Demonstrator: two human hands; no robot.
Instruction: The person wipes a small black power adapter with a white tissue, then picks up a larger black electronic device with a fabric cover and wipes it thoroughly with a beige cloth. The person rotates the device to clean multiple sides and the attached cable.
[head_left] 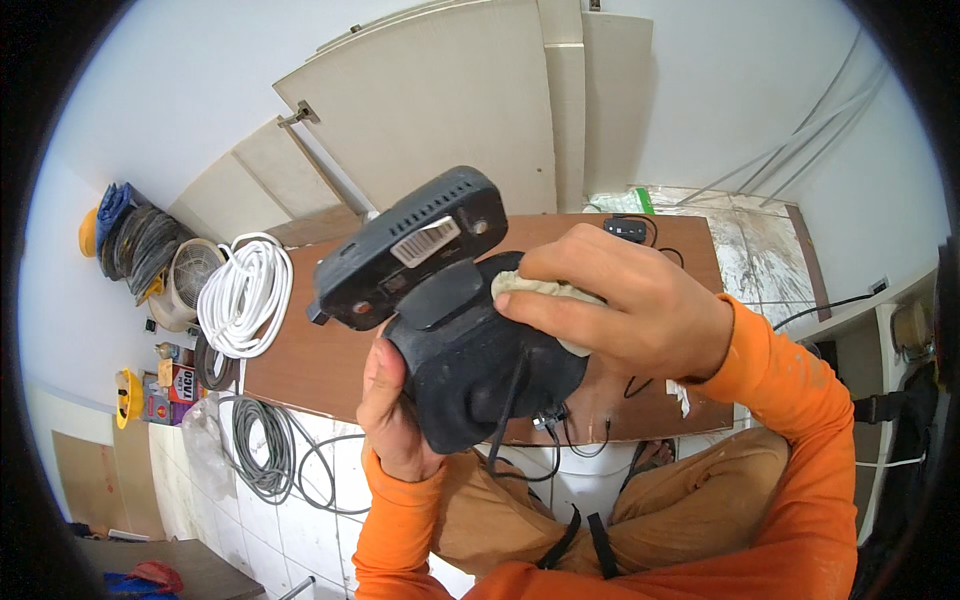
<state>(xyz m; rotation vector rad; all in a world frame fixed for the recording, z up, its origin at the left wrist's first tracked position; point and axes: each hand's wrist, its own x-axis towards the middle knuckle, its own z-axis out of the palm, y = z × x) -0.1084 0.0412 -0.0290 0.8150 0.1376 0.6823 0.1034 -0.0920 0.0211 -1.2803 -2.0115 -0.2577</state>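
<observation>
A black device [415, 250] with a long vented housing, a pale label and a dark, curved body below is held up over the brown table. My left hand [395, 415] grips the lower left side of that body, thumb up and the other fingers partly hidden behind it. Pinched between the thumb and fingers of my right hand [630, 300] is a pale, folded cloth [545, 289], pressed against the body's upper right side. From the body a black cable [510, 400] hangs down toward my lap.
On the brown table [310, 340] lie a coil of white cable [245, 295] and a small black box [625, 229] with a wire. A grey cable coil [265, 450] rests on the tiled floor at left. Pale panels [430, 110] lean against the far wall.
</observation>
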